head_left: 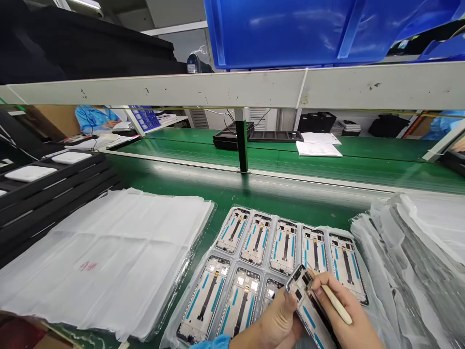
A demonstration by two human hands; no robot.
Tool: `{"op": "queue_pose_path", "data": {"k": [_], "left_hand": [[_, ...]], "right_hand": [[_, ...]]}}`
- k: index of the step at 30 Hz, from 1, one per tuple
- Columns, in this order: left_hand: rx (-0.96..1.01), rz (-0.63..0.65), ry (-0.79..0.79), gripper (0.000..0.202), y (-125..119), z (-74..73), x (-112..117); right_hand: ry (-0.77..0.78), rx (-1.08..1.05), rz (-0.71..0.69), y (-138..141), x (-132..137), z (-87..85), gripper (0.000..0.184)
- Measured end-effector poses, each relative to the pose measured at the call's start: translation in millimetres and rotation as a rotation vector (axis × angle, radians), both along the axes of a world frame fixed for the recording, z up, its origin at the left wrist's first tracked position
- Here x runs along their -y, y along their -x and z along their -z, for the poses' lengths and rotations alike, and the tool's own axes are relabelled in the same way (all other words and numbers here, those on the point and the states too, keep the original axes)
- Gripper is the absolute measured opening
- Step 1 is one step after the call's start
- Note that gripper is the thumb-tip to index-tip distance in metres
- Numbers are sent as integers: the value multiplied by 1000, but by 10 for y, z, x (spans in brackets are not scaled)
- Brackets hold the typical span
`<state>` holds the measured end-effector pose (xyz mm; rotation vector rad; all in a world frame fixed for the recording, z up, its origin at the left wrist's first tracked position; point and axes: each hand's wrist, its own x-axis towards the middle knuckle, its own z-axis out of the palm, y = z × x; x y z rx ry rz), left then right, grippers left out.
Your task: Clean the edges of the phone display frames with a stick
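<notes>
Your left hand (278, 325) grips the display frame (308, 303) above the tray (271, 247), your right hand (358, 315) the spudger (336, 303); a slip could crack the frame.

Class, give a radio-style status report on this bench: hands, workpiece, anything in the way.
Left hand gripping phone display module; right hand holding pale spudger at its edge. Module tray directly below.

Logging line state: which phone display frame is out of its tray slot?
The phone display frame held up between the left hand and right hand, tilted above the clear plastic tray. The other frames all lie flat in their slots.
</notes>
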<state>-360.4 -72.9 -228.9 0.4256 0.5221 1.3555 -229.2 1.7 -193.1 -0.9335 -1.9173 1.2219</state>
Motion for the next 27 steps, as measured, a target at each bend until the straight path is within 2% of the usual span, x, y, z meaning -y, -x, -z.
{"op": "queue_pose_path", "data": {"k": [6, 11, 14, 19, 24, 27], "left_hand": [[21, 33, -92, 103, 51, -122, -5], [18, 35, -100, 101, 59, -181, -11], [32, 68, -54, 96, 74, -162, -6], [68, 124, -5, 98, 110, -137, -16], [76, 19, 107, 100, 162, -111, -23], [65, -100, 188, 98, 214, -67, -31]], "right_hand": [[-46, 116, -130, -158, 76, 31, 25], [-312, 195, -44, -223, 114, 82, 13], [-408, 225, 23, -237, 108, 95, 18], [-456, 246, 4, -243, 110, 99, 25], [-516, 253, -76, -184, 154, 100, 38], [-501, 239, -89, -145, 156, 151, 42]]}}
